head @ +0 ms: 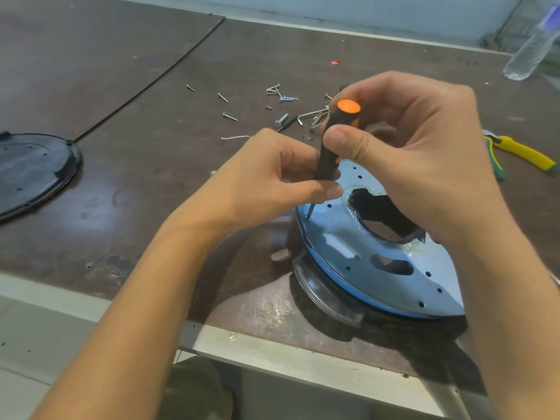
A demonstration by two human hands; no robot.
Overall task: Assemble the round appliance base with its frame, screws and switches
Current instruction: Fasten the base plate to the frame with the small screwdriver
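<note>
**Holding a screwdriver on the plate's left rim**

Pinching the lower end of the handle, the left thumb (321,188) and curled fingers close round the screwdriver (326,160) just above its bare metal shaft. Higher up, the right thumb (342,140) presses the near side of the black handle, and the other right fingers wrap round its far side below the orange cap. Both the left hand (266,183) and the right hand (409,147) therefore grasp the same tool.

The screwdriver's long axis stands nearly upright. Its tip points down onto the left rim of the metal frame plate (342,247), and its orange end leans up, to the right and away. Whether the tip sits in a screw cannot be told.

The plate, grey-blue with small holes and two dark cut-outs, lies on the round appliance base (321,294), which rests on the brown table (151,177) near its near edge, to the right.

Beyond the hands, loose screws (230,117), a bolt (281,119) and hex keys (315,115) lie scattered. A round black cover (33,168) lies far to the left. Yellow-handled pliers (521,151) lie to the right, and a clear bottle (530,53) stands at the far right corner.
</note>
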